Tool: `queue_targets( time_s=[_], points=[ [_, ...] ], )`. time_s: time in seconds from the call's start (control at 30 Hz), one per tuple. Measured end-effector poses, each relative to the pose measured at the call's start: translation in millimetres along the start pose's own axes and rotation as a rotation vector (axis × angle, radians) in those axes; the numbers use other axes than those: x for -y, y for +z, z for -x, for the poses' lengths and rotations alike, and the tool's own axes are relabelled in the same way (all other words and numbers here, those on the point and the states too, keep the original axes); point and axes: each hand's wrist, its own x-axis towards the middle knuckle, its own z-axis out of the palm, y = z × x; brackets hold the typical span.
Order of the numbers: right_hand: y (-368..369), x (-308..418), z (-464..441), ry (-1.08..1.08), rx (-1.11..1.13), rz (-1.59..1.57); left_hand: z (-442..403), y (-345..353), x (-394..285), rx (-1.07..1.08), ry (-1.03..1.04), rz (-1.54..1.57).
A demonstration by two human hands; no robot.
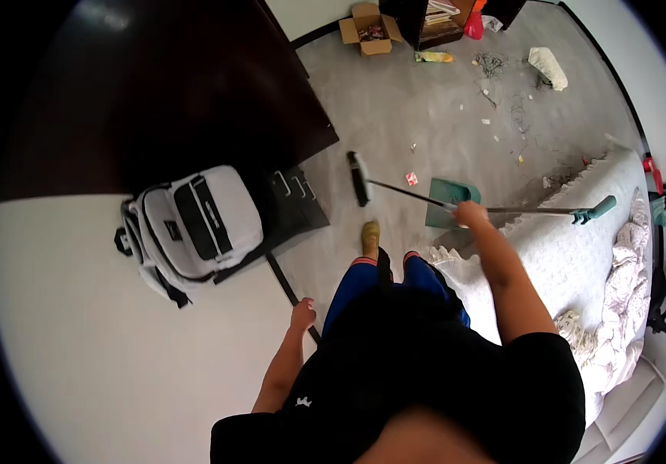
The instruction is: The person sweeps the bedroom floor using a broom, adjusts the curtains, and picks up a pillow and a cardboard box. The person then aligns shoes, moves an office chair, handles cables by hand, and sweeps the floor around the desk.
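Note:
My right hand (470, 214) is wrapped round the pole of a broom (358, 179), whose dark, pale-edged head is out to the left near my shoe. A green dustpan (443, 193) lies beyond that hand on the floor. Toward the bed, a green toothed handle end (597, 209) tops the pole; I cannot tell whether the hand also grips the dustpan's own handle. My left hand (303, 315) hangs at my side, fingers loosely bent and slightly apart, holding nothing. Close to the broom head is a red-and-white scrap (411, 179).
Left stands a grey-white backpack (201, 220) on a dark cabinet (294, 201). A pale-covered bed (565, 247) borders the right. Litter and tangled wires (491, 63) are scattered across the far floor, with an open cardboard box (372, 31) and a white cloth-like bundle (549, 68).

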Motion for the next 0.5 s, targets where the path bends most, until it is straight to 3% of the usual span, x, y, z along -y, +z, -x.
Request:
queue_targets(
  time_s=[0.2, 0.3, 0.5],
  points=[
    [-40.8, -64.7, 11.7, 0.23, -0.188, 0.07, -58.1, -40.1, -10.2, 0.043, 0.101, -0.007],
    [-31.3, -64.7, 3.6, 0.113, -0.276, 0.073, -69.5, -49.4, -27.4, 0.105, 0.058, -0.017],
    [-38.6, -29.6, 61.2, 0.107, -0.136, -0.009, -91.2, -50.0, -37.3, 0.17, 0.053, 0.037]
  ],
)
